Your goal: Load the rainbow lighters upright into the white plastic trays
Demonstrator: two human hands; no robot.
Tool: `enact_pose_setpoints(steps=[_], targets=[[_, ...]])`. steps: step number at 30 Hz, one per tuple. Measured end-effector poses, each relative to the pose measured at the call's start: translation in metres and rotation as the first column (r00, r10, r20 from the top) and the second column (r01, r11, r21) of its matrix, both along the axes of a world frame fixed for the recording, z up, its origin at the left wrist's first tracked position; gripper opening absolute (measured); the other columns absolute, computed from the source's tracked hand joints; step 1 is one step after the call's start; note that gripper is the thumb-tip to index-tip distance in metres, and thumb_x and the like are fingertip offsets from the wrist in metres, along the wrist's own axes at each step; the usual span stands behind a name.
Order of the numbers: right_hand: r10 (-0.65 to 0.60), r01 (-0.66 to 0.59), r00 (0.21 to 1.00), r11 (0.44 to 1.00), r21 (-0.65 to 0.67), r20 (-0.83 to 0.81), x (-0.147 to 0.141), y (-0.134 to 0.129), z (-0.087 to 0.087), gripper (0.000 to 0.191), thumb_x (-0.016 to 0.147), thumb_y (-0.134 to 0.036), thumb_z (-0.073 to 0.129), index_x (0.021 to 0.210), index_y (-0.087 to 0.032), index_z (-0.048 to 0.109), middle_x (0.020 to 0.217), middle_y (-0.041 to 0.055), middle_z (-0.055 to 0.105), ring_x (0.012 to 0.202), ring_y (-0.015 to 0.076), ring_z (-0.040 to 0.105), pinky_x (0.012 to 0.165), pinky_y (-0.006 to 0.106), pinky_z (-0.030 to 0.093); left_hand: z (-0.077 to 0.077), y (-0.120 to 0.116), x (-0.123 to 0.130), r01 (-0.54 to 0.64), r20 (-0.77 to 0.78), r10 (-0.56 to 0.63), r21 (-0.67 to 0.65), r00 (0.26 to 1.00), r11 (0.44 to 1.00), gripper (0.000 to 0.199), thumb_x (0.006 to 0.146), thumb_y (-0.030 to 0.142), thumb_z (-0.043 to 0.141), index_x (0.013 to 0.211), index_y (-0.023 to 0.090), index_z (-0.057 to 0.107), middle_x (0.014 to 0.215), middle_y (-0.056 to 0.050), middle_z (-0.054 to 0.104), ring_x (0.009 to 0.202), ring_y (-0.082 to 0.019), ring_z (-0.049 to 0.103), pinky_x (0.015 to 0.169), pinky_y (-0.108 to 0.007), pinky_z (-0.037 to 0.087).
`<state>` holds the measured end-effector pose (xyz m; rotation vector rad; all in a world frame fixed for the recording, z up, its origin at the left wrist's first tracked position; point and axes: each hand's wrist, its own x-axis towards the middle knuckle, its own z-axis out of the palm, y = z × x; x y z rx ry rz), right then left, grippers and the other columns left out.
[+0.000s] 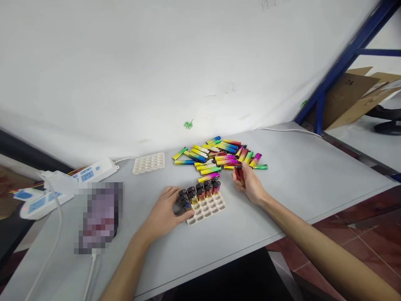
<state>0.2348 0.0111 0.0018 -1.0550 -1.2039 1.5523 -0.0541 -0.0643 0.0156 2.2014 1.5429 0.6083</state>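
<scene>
A white tray (209, 211) with rows of oval slots lies in front of me. Several metallic lighters with black tops (200, 193) stand upright in its far rows and left side. My left hand (164, 213) curls around the tray's left end, thumb at the near side and fingers behind, against the lighters there. In my right hand (250, 184), just right of the tray, is a red lighter (240, 173) with a dark top, partly hidden by the fingers. Behind the tray spreads a loose pile of shiny multicoloured lighters (225, 158), lying on their sides.
A second slotted white tray (149, 163) lies near the wall. On the left are a power strip (94, 172) and a blurred-out phone-like object (99, 219) with a white cable (90, 271). A blue metal frame (341, 67) and cardboard boxes (354, 96) stand at the right.
</scene>
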Motion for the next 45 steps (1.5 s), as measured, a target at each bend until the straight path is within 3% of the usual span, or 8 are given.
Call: enact_pose_setpoints(steps=[5, 8, 13, 17, 24, 30, 38, 45], targets=[[-0.019, -0.047, 0.97, 0.963, 0.266, 0.242, 0.0, -0.012, 0.003, 0.037, 0.097, -0.053, 0.04, 0.092, -0.02, 0.057, 0.075, 0.0004, 0.056, 0.068, 0.0152, 0.053, 0.064, 0.029, 0.045, 0.0, -0.001, 0.0, -0.004, -0.025, 0.004, 0.011, 1.0, 1.0, 0.032, 0.082, 0.051, 0.069, 0.091, 0.021, 0.059, 0.108, -0.007, 0.061, 0.105, -0.027, 0.055, 0.089, -0.043, 0.048], [-0.107, -0.058, 0.927, 0.907, 0.418, 0.36, 0.002, -0.025, 0.01, 0.027, 0.09, -0.047, 0.059, 0.095, -0.021, 0.058, 0.093, 0.0043, 0.063, 0.086, 0.0181, 0.058, 0.079, 0.033, 0.047, 0.001, -0.002, 0.001, 0.001, -0.043, 0.0, 0.025, 0.999, 1.0, 0.034, 0.082, 0.053, 0.068, 0.087, 0.021, 0.057, 0.109, -0.008, 0.061, 0.106, -0.028, 0.054, 0.09, -0.044, 0.048], [-0.15, -0.092, 0.903, 0.847, 0.523, 0.402, 0.001, -0.049, 0.03, 0.02, 0.088, -0.04, 0.067, 0.091, -0.02, 0.064, 0.079, 0.0038, 0.065, 0.075, 0.0178, 0.06, 0.07, 0.033, 0.049, 0.003, -0.003, 0.002, 0.019, -0.067, -0.018, 0.026, 0.998, 0.999, 0.034, 0.083, 0.051, 0.067, 0.081, 0.021, 0.051, 0.106, -0.008, 0.06, 0.103, -0.029, 0.054, 0.087, -0.045, 0.048], [-0.088, -0.202, 0.901, 0.782, 0.59, 0.426, -0.017, -0.063, 0.041, 0.023, 0.086, -0.037, 0.071, 0.103, -0.022, 0.068, 0.09, 0.0052, 0.068, 0.077, 0.0169, 0.064, 0.063, 0.029, 0.051, 0.002, -0.003, 0.002, 0.032, -0.068, -0.03, 0.034, 0.997, 0.999, 0.033, 0.084, 0.051, 0.066, 0.088, 0.021, 0.054, 0.108, -0.009, 0.06, 0.104, -0.029, 0.053, 0.088, -0.045, 0.047], [-0.053, -0.333, 0.865, 0.683, 0.65, 0.499, -0.059, -0.066, 0.026, 0.017, 0.089, -0.029, 0.068, 0.103, -0.021, 0.065, 0.091, 0.0037, 0.069, 0.072, 0.0133, 0.068, 0.066, 0.025, 0.056, 0.004, -0.005, 0.003, 0.061, -0.042, -0.06, 0.038, 0.997, 0.997, 0.036, 0.084, 0.053, 0.065, 0.101, 0.021, 0.061, 0.104, -0.007, 0.061, 0.101, -0.028, 0.053, 0.086, -0.043, 0.046], [-0.216, -0.37, 0.713, 0.692, 0.62, 0.667, -0.07, -0.072, 0.022, 0.019, 0.086, -0.029, 0.071, 0.103, -0.023, 0.065, 0.094, 0.0019, 0.074, 0.069, 0.0156, 0.069, 0.063, 0.028, 0.053, 0.001, -0.003, 0.002, 0.039, -0.024, -0.038, 0.04, 0.999, 0.998, 0.042, 0.081, 0.058, 0.066, 0.101, 0.021, 0.06, 0.1, -0.007, 0.06, 0.098, -0.028, 0.053, 0.083, -0.042, 0.046], [-0.307, -0.286, 0.649, 0.749, 0.598, 0.696, -0.075, -0.078, 0.014, 0.018, 0.086, -0.034, 0.071, 0.094, -0.023, 0.059, 0.082, -0.0022, 0.075, 0.06, 0.0147, 0.067, 0.054, 0.025, 0.043, -0.005, -0.001, 0.005, 0.009, -0.05, -0.005, 0.083, 0.999, 0.997, 0.041, 0.08, 0.056, 0.069, 0.097, 0.02, 0.058, 0.098, -0.007, 0.061, 0.099, -0.029, 0.055, 0.083, -0.043, 0.047], [-0.444, -0.16, 0.585, 0.757, 0.633, 0.679, -0.02, -0.044, 0.026, 0.033, 0.096, -0.049, 0.05, 0.08, -0.022, 0.061, 0.07, 0.0008, 0.07, 0.055, 0.0145, 0.06, 0.055, 0.027, 0.041, -0.007, 0.0, 0.008, -0.024, -0.097, 0.035, 0.112, 0.995, 0.993, 0.039, 0.083, 0.056, 0.065, 0.095, 0.019, 0.059, 0.098, -0.007, 0.06, 0.099, -0.028, 0.054, 0.087, -0.043, 0.047]])
